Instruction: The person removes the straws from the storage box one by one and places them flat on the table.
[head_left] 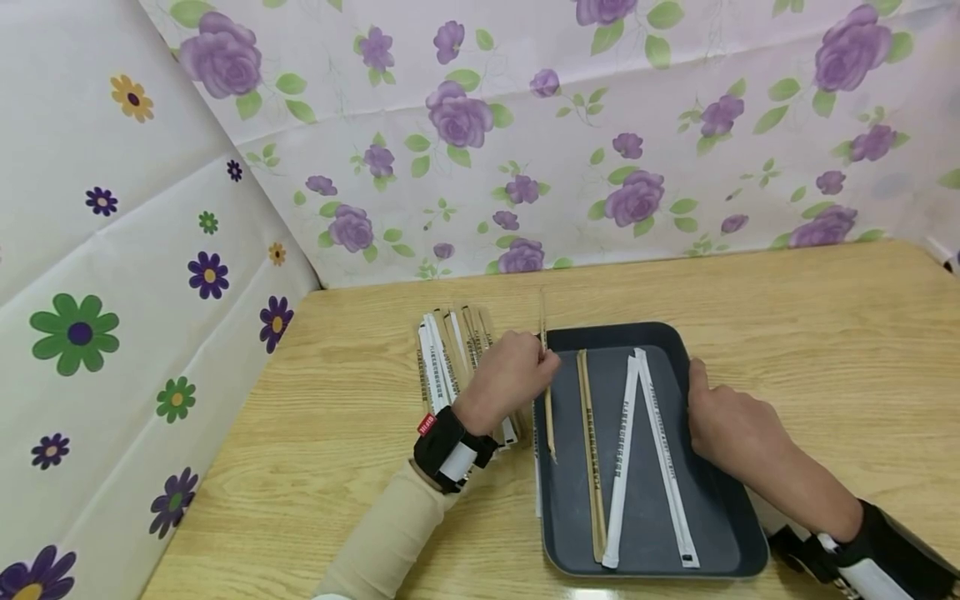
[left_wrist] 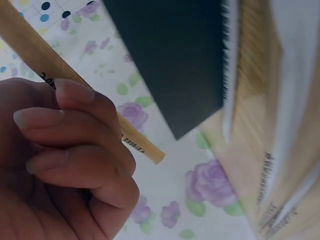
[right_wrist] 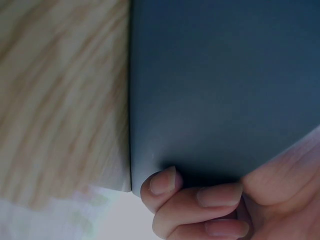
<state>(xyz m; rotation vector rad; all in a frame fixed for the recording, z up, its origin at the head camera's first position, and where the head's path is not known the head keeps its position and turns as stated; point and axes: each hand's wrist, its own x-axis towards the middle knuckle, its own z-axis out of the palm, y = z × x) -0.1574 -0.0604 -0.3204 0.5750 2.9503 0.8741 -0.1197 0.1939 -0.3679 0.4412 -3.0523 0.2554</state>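
My left hand (head_left: 512, 371) pinches a narrow brown paper-wrapped stick (head_left: 549, 421) over the left side of a dark grey tray (head_left: 726, 500). Print shows on that brown wrapper (left_wrist: 142, 142) in the left wrist view. On the tray floor lie another brown wrapped stick (head_left: 590, 442) and two white wrapped sticks, one (head_left: 622, 467) leaning toward the other (head_left: 667, 467) so their far ends meet. My right hand (head_left: 738, 421) grips the tray's right rim; its fingers (right_wrist: 217, 195) curl against the tray wall in the right wrist view. What the wrappers contain is hidden.
A pile of brown and white wrapped sticks (head_left: 435, 367) lies on the wooden table (head_left: 300, 450) left of the tray, partly behind my left hand. A flowered cloth (head_left: 465, 200) hangs behind the table, and another flowered sheet (head_left: 135, 333) stands at the left.
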